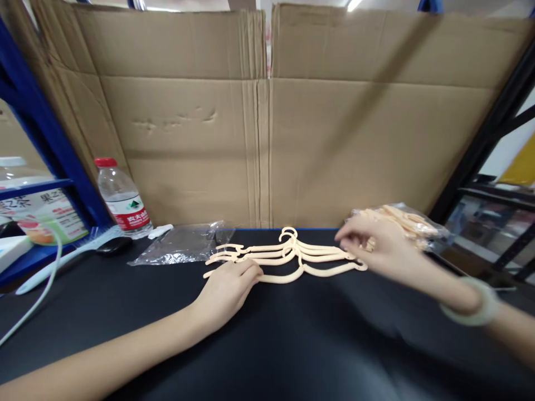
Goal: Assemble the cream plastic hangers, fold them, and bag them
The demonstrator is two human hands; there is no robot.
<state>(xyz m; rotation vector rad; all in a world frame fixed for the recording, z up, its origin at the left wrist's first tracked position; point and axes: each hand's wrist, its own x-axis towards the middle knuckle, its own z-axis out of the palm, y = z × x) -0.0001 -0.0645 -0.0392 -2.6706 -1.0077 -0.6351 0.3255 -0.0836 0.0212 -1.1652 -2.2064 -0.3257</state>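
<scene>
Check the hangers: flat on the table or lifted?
Flat: the hangers lie in a loose stack on the black table, hooks toward the cardboard; the left hand rests on their left ends.

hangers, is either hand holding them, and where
Left hand presses flat on the hangers, left ends, no grip. Right hand at the right ends, blurred: cannot tell.

A red-capped water bottle (122, 197) stands on the black table (292, 345), close before the cardboard wall (267, 128). Just right of the bottle lies a flat clear plastic bag (184, 246); left of it rises a blue shelf post (62, 159).
</scene>
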